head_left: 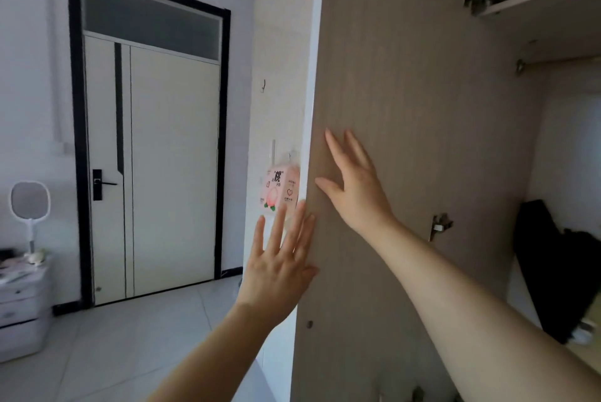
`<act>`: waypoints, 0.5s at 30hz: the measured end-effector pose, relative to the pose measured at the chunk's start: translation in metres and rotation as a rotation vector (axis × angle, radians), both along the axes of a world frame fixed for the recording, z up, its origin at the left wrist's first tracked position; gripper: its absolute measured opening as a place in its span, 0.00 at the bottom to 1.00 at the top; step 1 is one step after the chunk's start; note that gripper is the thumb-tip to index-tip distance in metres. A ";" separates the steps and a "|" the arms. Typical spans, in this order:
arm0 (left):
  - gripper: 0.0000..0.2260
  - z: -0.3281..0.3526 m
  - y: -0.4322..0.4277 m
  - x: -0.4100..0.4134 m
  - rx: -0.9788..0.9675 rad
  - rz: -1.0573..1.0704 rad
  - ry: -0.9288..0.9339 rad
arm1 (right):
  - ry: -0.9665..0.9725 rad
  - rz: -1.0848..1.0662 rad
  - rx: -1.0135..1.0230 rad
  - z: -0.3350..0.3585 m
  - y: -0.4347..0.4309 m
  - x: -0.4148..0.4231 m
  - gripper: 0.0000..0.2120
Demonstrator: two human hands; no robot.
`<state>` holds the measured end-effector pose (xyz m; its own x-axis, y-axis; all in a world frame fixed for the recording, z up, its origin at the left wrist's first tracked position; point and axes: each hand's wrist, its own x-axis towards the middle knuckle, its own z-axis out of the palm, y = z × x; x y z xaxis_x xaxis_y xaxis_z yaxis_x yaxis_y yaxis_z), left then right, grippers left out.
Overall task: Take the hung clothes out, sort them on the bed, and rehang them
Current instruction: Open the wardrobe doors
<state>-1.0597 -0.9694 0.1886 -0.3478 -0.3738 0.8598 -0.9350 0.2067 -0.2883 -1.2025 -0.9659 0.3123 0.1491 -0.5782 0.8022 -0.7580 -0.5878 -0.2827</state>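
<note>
Far left of the wardrobe door point(406, 92) we see a round mirror point(31, 203) on a white drawer unit point(22, 304), then the shut room door point(162, 167). Just left of the wardrobe door hangs a pink pack point(281, 188). The left hand point(279, 271) is at that door's left edge, fingers straight and spread, gripping nothing; we cannot tell whether it touches. The right hand point(354, 187) lies flat on the door's inner face, fingers straight and apart. Right of the door, the dark clothes point(553, 265) sit low beneath the rail point(559, 61).
</note>
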 end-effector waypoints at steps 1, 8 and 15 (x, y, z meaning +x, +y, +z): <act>0.36 0.000 -0.003 0.001 -0.003 0.001 0.004 | 0.006 -0.004 0.005 -0.001 -0.003 0.002 0.35; 0.42 0.003 -0.020 0.009 0.030 0.018 0.029 | 0.053 -0.044 -0.004 -0.003 -0.019 0.010 0.34; 0.42 0.007 -0.008 0.007 0.063 0.014 0.048 | 0.095 -0.082 0.028 0.000 -0.011 0.009 0.36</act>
<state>-1.0523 -0.9779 0.1954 -0.3007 -0.4323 0.8501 -0.9505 0.2093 -0.2298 -1.1935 -0.9765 0.3126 0.1745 -0.6139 0.7699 -0.8274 -0.5153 -0.2234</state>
